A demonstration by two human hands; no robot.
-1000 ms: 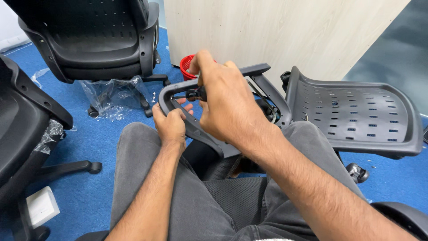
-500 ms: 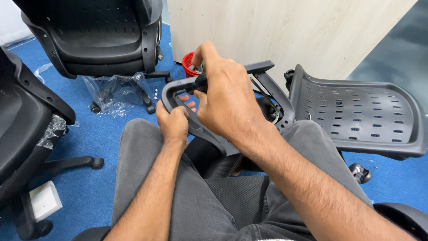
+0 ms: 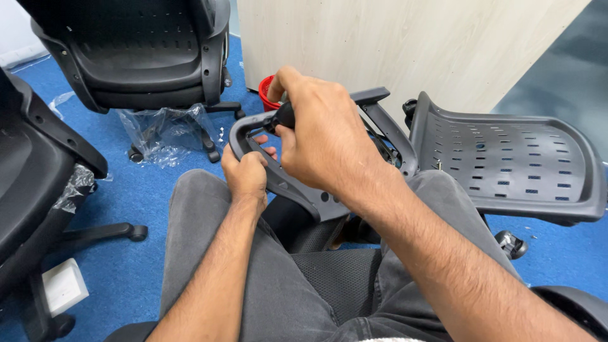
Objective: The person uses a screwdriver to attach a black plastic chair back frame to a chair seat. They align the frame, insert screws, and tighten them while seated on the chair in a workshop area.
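I sit with a dark grey chair armrest frame point(image 3: 297, 190) held over my knees. My left hand point(image 3: 246, 172) grips the frame's lower left side, fingers curled through its opening. My right hand point(image 3: 320, 136) is closed around a black tool handle point(image 3: 282, 116) that points down at the frame's upper bar. The tool's tip is hidden by my fingers. A grey perforated chair seat shell point(image 3: 506, 161) lies just right of the frame, attached to it or touching it; I cannot tell which.
A black office chair point(image 3: 139, 57) stands at the back left with crumpled clear plastic wrap point(image 3: 164, 133) under it. Another black chair point(image 3: 31, 183) is at my left. A red cup point(image 3: 267, 95) sits by the pale wooden panel point(image 3: 405, 44). Blue carpet point(image 3: 126, 196) covers the floor.
My right hand has turned slightly on the tool handle; the view shifted a little. The left hand keeps its hold on the frame.
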